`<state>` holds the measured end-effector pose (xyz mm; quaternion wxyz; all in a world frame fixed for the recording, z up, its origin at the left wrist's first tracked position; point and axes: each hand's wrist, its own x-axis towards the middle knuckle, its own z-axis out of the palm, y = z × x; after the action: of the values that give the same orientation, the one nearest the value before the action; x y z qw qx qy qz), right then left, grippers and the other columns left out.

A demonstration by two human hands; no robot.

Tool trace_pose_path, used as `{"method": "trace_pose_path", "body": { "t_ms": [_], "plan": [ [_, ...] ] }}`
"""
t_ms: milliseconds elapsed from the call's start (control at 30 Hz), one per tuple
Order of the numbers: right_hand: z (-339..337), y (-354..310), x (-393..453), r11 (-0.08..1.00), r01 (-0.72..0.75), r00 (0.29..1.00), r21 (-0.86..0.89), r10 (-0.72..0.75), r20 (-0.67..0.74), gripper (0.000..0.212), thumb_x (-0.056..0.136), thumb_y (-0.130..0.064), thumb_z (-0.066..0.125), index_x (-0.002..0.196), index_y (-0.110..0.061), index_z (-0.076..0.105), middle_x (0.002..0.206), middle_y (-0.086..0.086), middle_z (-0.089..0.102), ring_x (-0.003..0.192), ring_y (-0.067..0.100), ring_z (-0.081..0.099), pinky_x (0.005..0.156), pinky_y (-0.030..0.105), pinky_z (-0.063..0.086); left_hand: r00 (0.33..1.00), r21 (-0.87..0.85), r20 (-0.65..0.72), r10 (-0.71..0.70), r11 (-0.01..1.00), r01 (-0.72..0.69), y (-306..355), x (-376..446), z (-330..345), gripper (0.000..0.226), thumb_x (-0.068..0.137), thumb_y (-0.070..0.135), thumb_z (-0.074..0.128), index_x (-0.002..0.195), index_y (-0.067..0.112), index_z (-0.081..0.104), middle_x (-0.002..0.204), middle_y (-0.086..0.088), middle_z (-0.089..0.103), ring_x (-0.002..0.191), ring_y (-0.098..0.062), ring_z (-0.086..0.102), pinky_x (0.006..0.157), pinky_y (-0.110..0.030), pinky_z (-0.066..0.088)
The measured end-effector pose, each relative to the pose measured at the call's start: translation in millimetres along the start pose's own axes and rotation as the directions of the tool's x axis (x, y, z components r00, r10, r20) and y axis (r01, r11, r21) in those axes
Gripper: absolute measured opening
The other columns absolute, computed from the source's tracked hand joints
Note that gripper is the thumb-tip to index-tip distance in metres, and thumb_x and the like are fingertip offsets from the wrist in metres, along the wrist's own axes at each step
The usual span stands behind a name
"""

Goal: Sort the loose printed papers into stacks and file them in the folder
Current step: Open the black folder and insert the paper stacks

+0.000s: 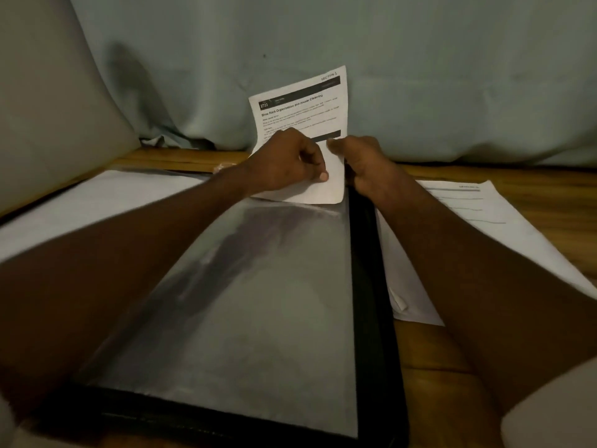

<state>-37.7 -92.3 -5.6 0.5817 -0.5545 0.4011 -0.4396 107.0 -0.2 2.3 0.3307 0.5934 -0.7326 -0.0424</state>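
Two hands at work: left hand (284, 160) and right hand (361, 163) meet at the far end of the display folder (258, 302), both on one printed sheet (303, 111).
Left hand: fingers curled, thumb pressing the sheet's lower part; it pinches the paper.
Right hand: fingers curled at the sheet's right edge, beside the folder's black spine (368, 270); whether it grips paper or sleeve edge, I cannot tell.
Sheet position: standing up, its lower edge at the mouth of the clear plastic sleeve (252, 286), its upper half leaning toward the pale cloth backdrop (452, 76).
Step in hand: filing, by my reading; the sheet is being fed into the sleeve's top opening.
Next move calls for: holding the sleeve mouth apart and sliding the paper down square, so the corners do not catch.
Readable text: "SECTION 1", "2723", and the heading "Shoe Rack Organization and Insole Cleaning"; body text too small.
Other papers: one white stack (484, 227) right of the folder, another (97, 208) left, on the wooden surface (533, 179).
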Motion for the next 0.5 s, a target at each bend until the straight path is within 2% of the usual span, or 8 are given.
{"method": "trace_pose_path", "body": {
  "t_ms": [100,167,233,300,400,500],
  "plan": [
    [-1,1,3,0.999,-0.020,1.000,-0.039,0.021,0.011,0.028,0.090,-0.002,0.071,0.118,-0.004,0.070,0.106,0.012,0.076,0.089,0.027,0.075,0.070,0.040,0.064,0.999,-0.084,-0.005,-0.045,0.996,0.044,-7,8,-2,0.012,0.080,0.023,0.087,0.088,0.014,0.083,0.087,0.002,0.078,0.088,-0.008,0.070,0.089,-0.032,0.055],
    [-5,-1,1,0.994,-0.088,0.989,-0.065,0.094,0.112,0.024,0.089,-0.001,0.067,0.113,-0.006,0.070,0.101,0.009,0.076,0.078,0.021,0.074,0.058,0.031,0.060,0.998,-0.108,-0.032,-0.054,0.993,0.050,-14,10,-3,0.012,0.080,0.024,0.088,0.086,0.015,0.083,0.084,0.003,0.078,0.081,-0.001,0.067,0.084,-0.029,0.054],
    [-13,-6,-1,0.984,-0.157,0.960,-0.089,0.173,0.221,0.022,0.087,-0.003,0.062,0.108,-0.010,0.069,0.094,0.007,0.075,0.075,0.019,0.074,0.061,0.030,0.060,0.996,-0.139,-0.067,-0.051,0.989,0.042,-20,11,-3,0.014,0.079,0.026,0.088,0.085,0.015,0.083,0.081,0.004,0.078,0.078,0.000,0.065,0.082,-0.027,0.052],
    [-18,-8,-1,0.980,-0.176,0.943,-0.097,0.196,0.268,0.026,0.086,-0.005,0.060,0.109,-0.011,0.070,0.097,0.007,0.076,0.086,0.022,0.075,0.071,0.034,0.063,0.994,-0.182,-0.086,-0.066,0.982,0.049,-24,9,-2,0.014,0.078,0.028,0.088,0.084,0.017,0.083,0.081,0.004,0.078,0.080,-0.002,0.066,0.085,-0.031,0.053],
    [-13,-6,1,0.984,-0.127,0.961,-0.121,0.152,0.229,0.033,0.089,-0.011,0.065,0.121,-0.013,0.070,0.109,0.007,0.076,0.093,0.023,0.074,0.066,0.033,0.061,0.995,-0.214,-0.080,-0.063,0.976,0.045,-24,8,3,0.012,0.078,0.030,0.088,0.082,0.021,0.082,0.083,0.004,0.079,0.082,-0.004,0.067,0.089,-0.036,0.055],
    [-6,-4,2,0.989,-0.010,0.994,-0.146,0.026,0.109,0.035,0.088,-0.002,0.069,0.123,-0.008,0.069,0.109,0.009,0.076,0.096,0.028,0.074,0.064,0.034,0.060,0.995,-0.220,-0.079,-0.065,0.974,0.046,-21,8,-3,0.017,0.083,0.033,0.085,0.087,0.016,0.083,0.084,0.004,0.078,0.081,-0.001,0.066,0.087,-0.030,0.053]
  ]
}}
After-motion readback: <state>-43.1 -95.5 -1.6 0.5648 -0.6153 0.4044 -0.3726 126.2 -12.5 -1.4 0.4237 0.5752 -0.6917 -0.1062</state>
